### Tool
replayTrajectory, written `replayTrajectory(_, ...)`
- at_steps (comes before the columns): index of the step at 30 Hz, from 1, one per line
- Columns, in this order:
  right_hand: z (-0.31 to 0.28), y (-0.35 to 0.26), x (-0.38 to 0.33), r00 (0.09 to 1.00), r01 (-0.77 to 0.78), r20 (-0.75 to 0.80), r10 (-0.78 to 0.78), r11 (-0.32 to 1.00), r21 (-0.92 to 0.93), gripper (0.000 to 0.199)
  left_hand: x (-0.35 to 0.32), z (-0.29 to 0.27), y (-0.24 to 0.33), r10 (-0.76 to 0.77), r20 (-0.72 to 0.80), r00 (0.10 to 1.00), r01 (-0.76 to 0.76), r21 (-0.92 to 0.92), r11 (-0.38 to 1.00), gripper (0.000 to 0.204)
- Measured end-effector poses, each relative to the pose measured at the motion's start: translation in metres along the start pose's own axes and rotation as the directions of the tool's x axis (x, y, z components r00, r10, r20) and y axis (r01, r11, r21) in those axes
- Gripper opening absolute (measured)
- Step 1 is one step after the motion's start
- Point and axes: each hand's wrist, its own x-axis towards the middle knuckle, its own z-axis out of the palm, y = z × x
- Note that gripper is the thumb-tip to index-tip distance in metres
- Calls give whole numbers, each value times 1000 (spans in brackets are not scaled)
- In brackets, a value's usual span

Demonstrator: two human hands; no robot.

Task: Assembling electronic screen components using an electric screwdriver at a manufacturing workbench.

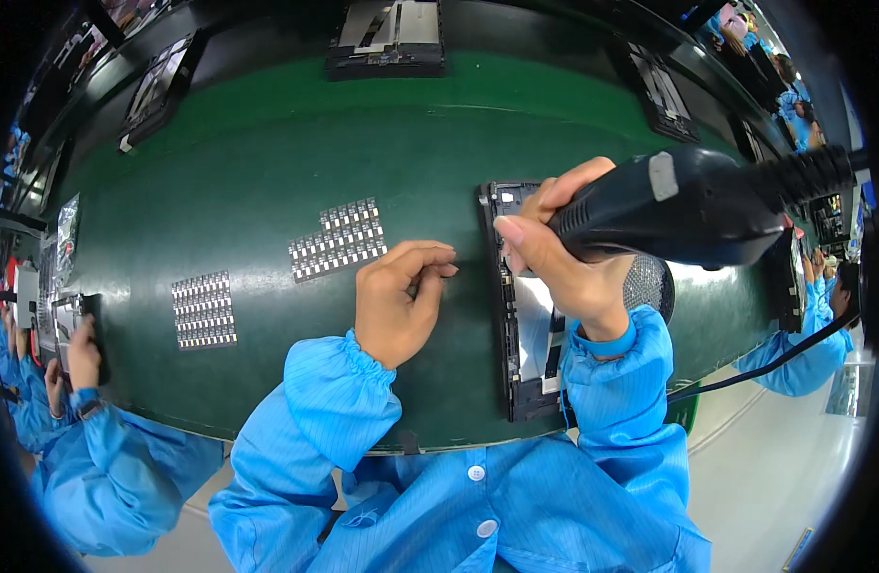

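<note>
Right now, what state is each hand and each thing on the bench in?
Right hand: gripping the black heat gun, raised above the device.
Left hand: curled on the green mat, fingertips pinched; nothing visible between them.
Open device: lying flat, back off, insides exposed.
Near strip sheet: flat, part of its rows missing.
Far strip sheet: flat, untouched.

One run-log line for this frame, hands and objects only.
left hand: fingers curled, on green mat | right hand: grips black heat gun over open device | component sheets left of hands

Blue buttoned smock, elastic-cuffed sleeves
</note>
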Motion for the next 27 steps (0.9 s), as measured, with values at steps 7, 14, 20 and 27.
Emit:
replayTrajectory(7,-5,1,3,999,11,-39,-10,999,34,34,-10,9,19,144,-12,989,-140,179,974,15)
replayTrajectory(14,-30,-25,12,975,154,-204,-89,930,332,42,-70,47,43,567,446,693,-693,192,695,36)
replayTrajectory(20,-77,-45,-16,985,111,-172,-21,836,537,104,-51,56,32,538,565,626,-768,325,552,42)
replayTrajectory(27,-82,-7,-47,960,-210,-62,273,849,485,87,107,63,9,565,544,621,-784,414,463,42)
